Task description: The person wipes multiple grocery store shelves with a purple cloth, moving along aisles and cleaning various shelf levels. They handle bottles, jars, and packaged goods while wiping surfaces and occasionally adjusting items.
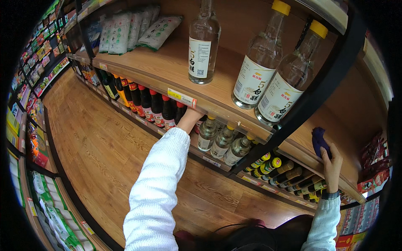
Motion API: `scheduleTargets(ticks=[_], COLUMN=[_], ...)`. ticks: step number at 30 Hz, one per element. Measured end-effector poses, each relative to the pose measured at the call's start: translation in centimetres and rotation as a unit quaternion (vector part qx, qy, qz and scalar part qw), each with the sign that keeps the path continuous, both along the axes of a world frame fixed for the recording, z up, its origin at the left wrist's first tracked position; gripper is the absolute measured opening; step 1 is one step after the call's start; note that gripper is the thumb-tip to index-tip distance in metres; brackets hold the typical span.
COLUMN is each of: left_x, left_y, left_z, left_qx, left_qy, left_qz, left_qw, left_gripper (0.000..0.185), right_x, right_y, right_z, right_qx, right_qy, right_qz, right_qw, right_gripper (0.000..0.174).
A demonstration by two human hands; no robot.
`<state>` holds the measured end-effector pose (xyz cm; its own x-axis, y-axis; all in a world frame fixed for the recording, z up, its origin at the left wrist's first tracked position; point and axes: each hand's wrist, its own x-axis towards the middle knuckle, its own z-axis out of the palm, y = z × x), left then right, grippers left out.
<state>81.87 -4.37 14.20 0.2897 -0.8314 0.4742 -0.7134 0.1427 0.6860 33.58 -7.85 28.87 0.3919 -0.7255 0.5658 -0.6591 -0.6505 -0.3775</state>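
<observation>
My left hand (pixel 191 117) reaches in under the edge of the wooden shelf (pixel 150 84), among bottles on the lower level; its fingers are hidden, so whether it grips anything does not show. Close by are dark sauce bottles with red caps (pixel 157 108) and clear vinegar bottles (pixel 207 133). At the right, my right hand (pixel 331 160) holds a crumpled dark purple cloth (pixel 319 141) by the edge of the neighbouring shelf. Above, a clear glass vinegar bottle (pixel 204 47) stands apart from two yellow-capped ones (pixel 256 69), (pixel 281 91) near the black upright.
Bagged noodles (pixel 121 34) lean at the back left of the upper shelf. A black metal upright (pixel 317 84) divides the shelving. Yellow-capped bottles (pixel 267 166) line the lower right. Red packages (pixel 373 180) sit at far right, and another stocked rack (pixel 55 207) stands across the wooden floor (pixel 103 150).
</observation>
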Motion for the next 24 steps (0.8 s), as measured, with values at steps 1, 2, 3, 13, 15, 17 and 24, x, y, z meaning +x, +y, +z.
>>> scheduleTargets(ticks=[1, 2, 3, 13, 15, 17, 24], left_x=[0.1, -0.1, -0.2, 0.3, -0.2, -0.4, -3.5], left_y=[-0.1, -0.2, 0.0, 3.8, 4.3, 5.3, 15.6], left_z=[0.1, 0.1, 0.1, 1.4, 1.6, 1.7, 6.1], left_qx=[0.008, 0.012, 0.016, 0.033, -0.008, -0.001, -0.040], left_qy=[-0.027, -0.050, -0.067, 0.031, 0.046, 0.026, 0.001], left_qz=[-0.005, -0.011, -0.015, -0.046, -0.050, -0.016, 0.173], left_qw=[1.000, 0.999, 0.998, 0.998, 0.998, 1.000, 0.984], left_gripper=[0.037, 0.037, 0.037, 0.034, 0.034, 0.031, 0.015], right_x=[-0.2, -0.3, -0.4, -0.2, -0.2, 0.1, 0.1], right_y=[0.0, 0.0, 0.1, 0.4, 0.2, 0.2, 0.6], right_z=[0.1, 0.2, 0.2, 0.5, 0.2, 0.2, 0.5], right_qx=[0.005, 0.010, 0.017, 0.036, 0.008, 0.007, 0.013], right_qy=[0.001, 0.001, 0.000, 0.015, -0.016, -0.021, -0.012], right_qz=[-0.005, -0.008, -0.013, -0.030, -0.001, -0.002, 0.003], right_qw=[1.000, 1.000, 1.000, 0.999, 1.000, 1.000, 1.000], right_gripper=[0.024, 0.024, 0.024, 0.024, 0.025, 0.023, 0.026])
